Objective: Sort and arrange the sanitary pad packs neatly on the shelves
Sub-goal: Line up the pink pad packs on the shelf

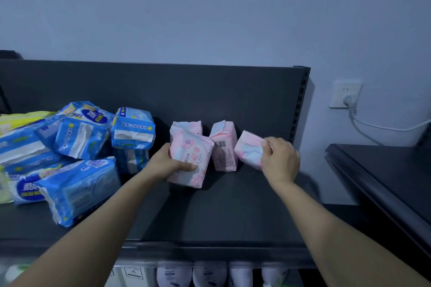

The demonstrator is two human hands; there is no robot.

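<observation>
On the dark top shelf point(228, 212) stand pink sanitary pad packs. My left hand point(166, 162) grips a tilted pink pack point(194, 154) at its left side and lower face. Behind it another pink pack point(186, 126) peeks out. A third pink pack point(224, 147) stands upright in the middle, barcode facing me. My right hand point(279, 158) holds a pink-and-blue pack point(248, 149) at the right end of the row. Several blue packs point(79, 165) lie in a loose heap on the shelf's left part.
A yellow-green pack point(21, 119) lies behind the blue heap. The shelf's black back panel point(210, 93) ends at a perforated post point(302, 102). A wall socket with a white cable point(345, 98) is at right, above a black surface point(384, 170). White packs point(210, 274) fill the lower shelf.
</observation>
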